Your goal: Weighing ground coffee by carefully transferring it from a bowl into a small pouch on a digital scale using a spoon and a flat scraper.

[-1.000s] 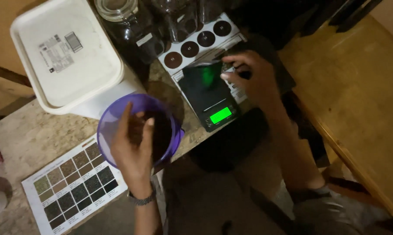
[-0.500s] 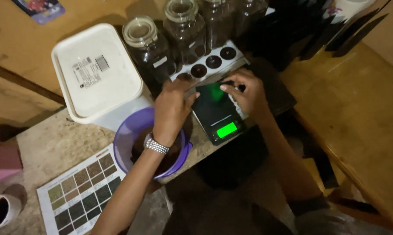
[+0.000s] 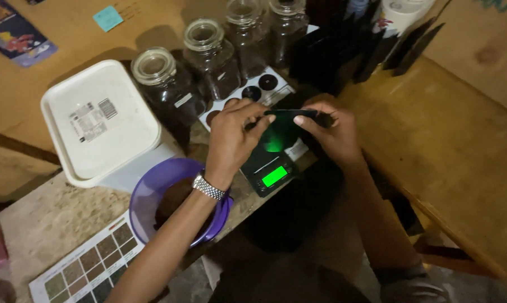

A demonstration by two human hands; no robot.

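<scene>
Seen from above, a person's two bare hands meet over a small black digital scale (image 3: 270, 168) that sits on a stone-topped bench (image 3: 57, 224), its green display lit and casting a green glow upward. The left hand (image 3: 231, 137), with a metal wristwatch (image 3: 207, 187) on the wrist, reaches in from the near left; its fingers (image 3: 252, 115) are pinched on the left end of a small flat black pouch (image 3: 290, 114). The right hand (image 3: 329, 132) comes from the near right, and its fingers are clamped on the right end of the same pouch, holding it level just above the scale platform. Under the left forearm stands a purple bowl (image 3: 152, 193) holding dark brown grounds. Left of the bowl is a white lidded plastic tub (image 3: 99, 123) with a label on its lid. Near the bowl, at the near left edge, lies a printed chart of brown colour swatches (image 3: 88, 266). Far of the scale lies a white card with dark round samples (image 3: 248, 92), and behind it stand several glass jars (image 3: 208, 56) with dark contents. Tall black pouches (image 3: 343, 50) stand at the far right.
</scene>
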